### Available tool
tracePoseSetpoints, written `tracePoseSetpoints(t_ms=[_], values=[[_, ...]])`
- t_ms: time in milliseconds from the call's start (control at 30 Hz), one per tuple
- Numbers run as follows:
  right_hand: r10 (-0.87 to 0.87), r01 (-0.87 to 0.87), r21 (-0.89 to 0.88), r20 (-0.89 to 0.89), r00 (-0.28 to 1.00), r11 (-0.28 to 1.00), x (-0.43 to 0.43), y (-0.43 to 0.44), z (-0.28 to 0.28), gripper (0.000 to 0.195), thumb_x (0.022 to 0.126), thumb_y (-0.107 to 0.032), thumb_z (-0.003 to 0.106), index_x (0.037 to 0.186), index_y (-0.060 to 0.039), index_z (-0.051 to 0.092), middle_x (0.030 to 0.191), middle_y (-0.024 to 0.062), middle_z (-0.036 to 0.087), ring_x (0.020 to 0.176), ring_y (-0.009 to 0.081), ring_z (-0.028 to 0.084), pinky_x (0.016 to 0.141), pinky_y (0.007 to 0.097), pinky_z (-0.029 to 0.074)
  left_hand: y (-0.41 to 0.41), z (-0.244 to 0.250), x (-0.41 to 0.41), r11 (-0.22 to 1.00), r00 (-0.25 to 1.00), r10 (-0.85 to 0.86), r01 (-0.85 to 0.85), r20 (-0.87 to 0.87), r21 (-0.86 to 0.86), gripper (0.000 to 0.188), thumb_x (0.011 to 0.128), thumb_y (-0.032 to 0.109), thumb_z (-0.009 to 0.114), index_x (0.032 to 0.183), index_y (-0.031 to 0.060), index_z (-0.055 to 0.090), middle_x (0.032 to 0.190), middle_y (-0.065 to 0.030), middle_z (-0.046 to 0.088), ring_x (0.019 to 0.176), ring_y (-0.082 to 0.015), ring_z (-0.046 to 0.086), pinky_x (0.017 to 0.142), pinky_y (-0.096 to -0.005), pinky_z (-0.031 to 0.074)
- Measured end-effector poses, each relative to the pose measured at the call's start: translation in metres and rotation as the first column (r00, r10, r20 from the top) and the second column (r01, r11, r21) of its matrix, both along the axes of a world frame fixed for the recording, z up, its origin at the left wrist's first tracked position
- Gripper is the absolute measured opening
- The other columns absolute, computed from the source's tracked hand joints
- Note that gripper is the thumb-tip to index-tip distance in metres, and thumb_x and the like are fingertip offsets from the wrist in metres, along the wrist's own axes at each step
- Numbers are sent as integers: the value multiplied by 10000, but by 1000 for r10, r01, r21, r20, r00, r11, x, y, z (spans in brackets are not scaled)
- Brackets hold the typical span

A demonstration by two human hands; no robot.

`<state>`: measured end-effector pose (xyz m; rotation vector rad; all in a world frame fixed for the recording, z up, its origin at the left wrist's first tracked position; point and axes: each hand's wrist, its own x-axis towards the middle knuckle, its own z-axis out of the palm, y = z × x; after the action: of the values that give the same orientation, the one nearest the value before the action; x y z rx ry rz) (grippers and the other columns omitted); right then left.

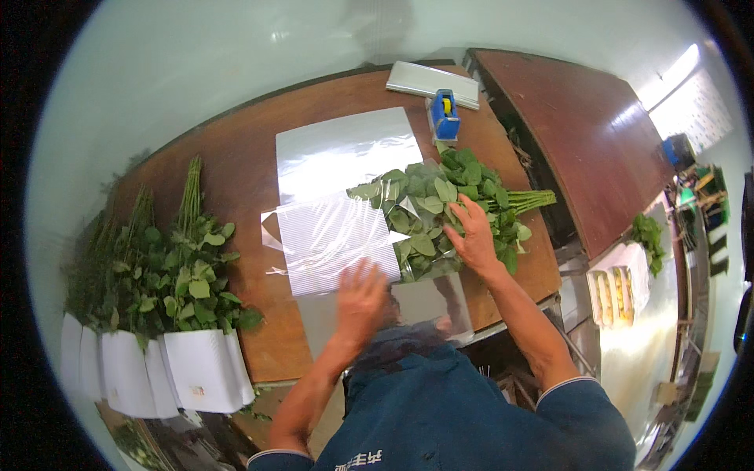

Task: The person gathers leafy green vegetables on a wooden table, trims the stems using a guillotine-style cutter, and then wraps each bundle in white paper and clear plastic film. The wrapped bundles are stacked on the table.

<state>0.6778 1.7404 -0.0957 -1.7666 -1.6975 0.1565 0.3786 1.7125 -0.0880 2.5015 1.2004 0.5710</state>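
Observation:
A leafy bunch of stems lies across the table, its head end inside a white corrugated wrap (336, 247) and its green stem ends (530, 200) pointing right. Clear film covers the wrap and part of the green leaves (421, 244). My left hand (362, 300), blurred, is over the near edge of the wrap; whether it grips the film is unclear. At the leaves, my right hand (474, 238) has thumb and fingers apart, with nothing seen gripped. Beneath the bunch lie shiny clear film sheets (347, 150).
Several wrapped bunches (200, 371) line the table's left side, stems pointing away. A blue tape dispenser (445, 118) and a folded pack of film (433, 84) sit at the back right. Beyond a gap stands a reddish-brown table (583, 129). Another wrapped bunch with yellow blooms (615, 294) lies far right.

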Motion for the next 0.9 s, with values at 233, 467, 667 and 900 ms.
tracePoseSetpoints(t_ms=[233,467,667,900], values=[[296,-273,194,-107,949,942,34,34,17,184,884,-17,718,1067,-4,713,1103,125,721,1118,337,640,955,413,517,10,-39,148,969,998,48,-56,41,241,297,817,135,732,1094,39,686,1292,-125,656,1313,-332,544,1166,-568,331],[556,-582,6,-299,775,813,57,20,-1,157,913,-40,710,1069,-33,727,1006,129,735,915,312,697,795,382,554,0,-23,142,970,975,118,-154,187,188,164,802,62,690,963,36,704,1131,-99,700,1166,-322,628,1073,-506,437],[424,-591,-190,-531,734,784,57,17,-16,166,932,-112,696,1067,-36,754,963,164,737,844,325,700,729,381,543,43,-3,145,962,944,204,-242,261,125,80,802,23,688,879,5,674,1185,-181,665,1157,-377,600,988,-473,429],[328,-550,-349,-525,785,759,52,18,-11,253,940,-124,649,1175,-54,710,1016,176,740,865,333,709,729,403,546,78,-23,136,979,963,179,-155,199,-130,92,793,35,716,864,51,660,919,-115,700,887,-318,642,845,-422,428]])
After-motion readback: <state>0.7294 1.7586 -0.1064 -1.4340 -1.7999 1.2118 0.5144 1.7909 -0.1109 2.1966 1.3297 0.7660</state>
